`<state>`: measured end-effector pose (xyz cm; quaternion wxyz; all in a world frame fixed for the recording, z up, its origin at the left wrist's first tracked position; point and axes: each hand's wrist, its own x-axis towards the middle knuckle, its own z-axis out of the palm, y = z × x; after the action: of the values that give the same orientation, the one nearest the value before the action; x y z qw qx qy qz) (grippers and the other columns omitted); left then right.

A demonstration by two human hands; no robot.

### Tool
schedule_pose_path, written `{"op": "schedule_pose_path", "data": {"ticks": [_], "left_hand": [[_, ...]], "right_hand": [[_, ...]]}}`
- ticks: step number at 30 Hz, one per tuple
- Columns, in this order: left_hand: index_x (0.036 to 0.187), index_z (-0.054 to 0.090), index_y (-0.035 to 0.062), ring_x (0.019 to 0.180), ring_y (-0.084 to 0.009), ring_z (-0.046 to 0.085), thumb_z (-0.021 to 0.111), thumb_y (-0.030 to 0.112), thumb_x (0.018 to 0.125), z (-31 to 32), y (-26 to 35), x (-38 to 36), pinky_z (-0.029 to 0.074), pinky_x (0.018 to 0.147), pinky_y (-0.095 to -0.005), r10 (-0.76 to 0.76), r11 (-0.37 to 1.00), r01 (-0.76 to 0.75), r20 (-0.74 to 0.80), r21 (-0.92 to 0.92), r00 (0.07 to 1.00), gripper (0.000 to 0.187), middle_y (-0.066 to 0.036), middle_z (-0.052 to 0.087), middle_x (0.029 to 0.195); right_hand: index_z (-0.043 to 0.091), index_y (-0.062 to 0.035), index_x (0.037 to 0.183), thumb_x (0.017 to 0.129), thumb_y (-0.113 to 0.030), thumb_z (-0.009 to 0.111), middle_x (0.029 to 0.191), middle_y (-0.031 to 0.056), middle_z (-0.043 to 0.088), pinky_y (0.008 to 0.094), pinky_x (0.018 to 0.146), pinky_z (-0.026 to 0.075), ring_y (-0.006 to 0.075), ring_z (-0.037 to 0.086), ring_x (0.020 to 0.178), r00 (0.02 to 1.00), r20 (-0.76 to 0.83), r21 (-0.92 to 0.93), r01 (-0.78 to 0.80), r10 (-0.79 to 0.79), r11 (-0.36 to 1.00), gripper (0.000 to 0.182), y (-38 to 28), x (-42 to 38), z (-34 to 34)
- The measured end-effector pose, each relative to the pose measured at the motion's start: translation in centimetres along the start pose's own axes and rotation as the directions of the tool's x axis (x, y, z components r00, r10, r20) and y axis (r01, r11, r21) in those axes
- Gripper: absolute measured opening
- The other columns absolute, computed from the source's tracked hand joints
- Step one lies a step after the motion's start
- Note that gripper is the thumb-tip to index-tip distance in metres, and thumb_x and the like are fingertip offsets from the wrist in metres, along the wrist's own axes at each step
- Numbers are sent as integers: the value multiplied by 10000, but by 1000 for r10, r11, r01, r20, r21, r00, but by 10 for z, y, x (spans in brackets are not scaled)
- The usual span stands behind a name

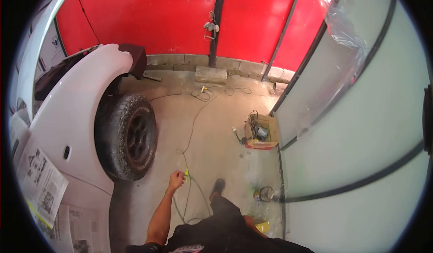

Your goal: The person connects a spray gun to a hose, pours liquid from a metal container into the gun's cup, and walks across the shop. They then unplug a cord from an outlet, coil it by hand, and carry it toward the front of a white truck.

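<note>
My left hand (176, 180) is stretched forward with its fingers curled. Right at its fingertips, overlapping them in this view, is a yellow-green cable connector (186, 173). A thin dark cable (194, 126) runs from there across the concrete floor, and more of it loops down beside my leg. I cannot tell whether the fingers hold anything. Of my right arm only a bit of skin shows beside my dark clothing; the right hand is out of sight.
On the left stands a pale vehicle fender (74, 99) with a large off-road tyre (131, 138) and taped-on newspaper (43, 185). At right are a cardboard box (268, 138) of tools, a tin can (264, 194) and framed translucent panels (361, 154). A respirator (211, 26) hangs on the red wall.
</note>
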<state>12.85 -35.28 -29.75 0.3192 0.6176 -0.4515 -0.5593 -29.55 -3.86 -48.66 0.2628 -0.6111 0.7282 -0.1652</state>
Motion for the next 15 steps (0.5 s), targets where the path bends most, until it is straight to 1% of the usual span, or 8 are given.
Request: {"op": "schedule_pose_path", "data": {"ticks": [3,4,5,6,7,8,9,15], "left_hand": [[955,626,12,529,-174,612,516,234,904,14,-66,62,481,433,-307,-183,971,181,-1,158,983,253,-122,662,715],[806,634,-13,465,-199,593,523,206,854,13,-101,72,490,433,-364,-313,939,309,7,153,950,250,-138,649,666],[792,648,-1,571,-262,646,547,222,827,13,-132,81,523,517,-410,-415,853,407,-47,327,908,247,-135,672,712],[834,664,24,720,-296,673,624,285,784,11,-147,83,536,613,-414,-365,697,286,-19,658,931,269,-134,684,752],[838,680,38,842,-284,664,705,326,724,16,-139,70,529,682,-414,-407,812,383,-43,440,912,311,-134,694,815],[832,685,38,824,-265,661,728,338,701,30,-137,73,525,687,-415,-435,828,446,-110,340,893,330,-140,693,839],[827,689,38,806,-245,659,751,349,678,43,-126,77,522,693,-417,-461,840,492,-177,230,870,350,-146,691,863],[825,688,23,793,-261,660,730,358,693,52,-83,206,518,700,-428,-679,727,680,-50,94,733,362,-157,690,863]], "right_hand": [[692,-99,859,851,-293,498,825,138,681,463,666,503,341,658,778,958,269,-273,-27,103,962,275,-2,126,-67],[691,-99,824,843,-309,506,817,142,679,470,671,501,343,660,790,926,344,-352,-27,156,936,280,-1,159,-75],[690,-100,808,817,-332,533,826,143,678,482,670,502,342,655,771,966,252,-295,16,61,955,281,3,198,-87],[694,-77,892,837,-280,553,815,141,688,438,640,521,320,665,740,984,172,-226,92,-53,970,253,13,238,-99],[674,-50,963,858,-242,557,831,142,685,398,616,524,292,664,715,986,136,204,-126,100,971,248,4,277,-120],[654,-22,1033,878,-203,562,846,143,683,358,593,527,263,662,690,963,96,611,-255,250,749,256,-7,316,-141],[646,-19,1068,884,-217,580,895,152,685,348,600,531,249,668,703,719,351,654,-647,600,392,278,-39,371,-175],[609,-25,1103,904,-234,553,864,127,667,303,585,517,203,633,664,834,255,667,-518,488,535,294,-78,614,-248]]}}
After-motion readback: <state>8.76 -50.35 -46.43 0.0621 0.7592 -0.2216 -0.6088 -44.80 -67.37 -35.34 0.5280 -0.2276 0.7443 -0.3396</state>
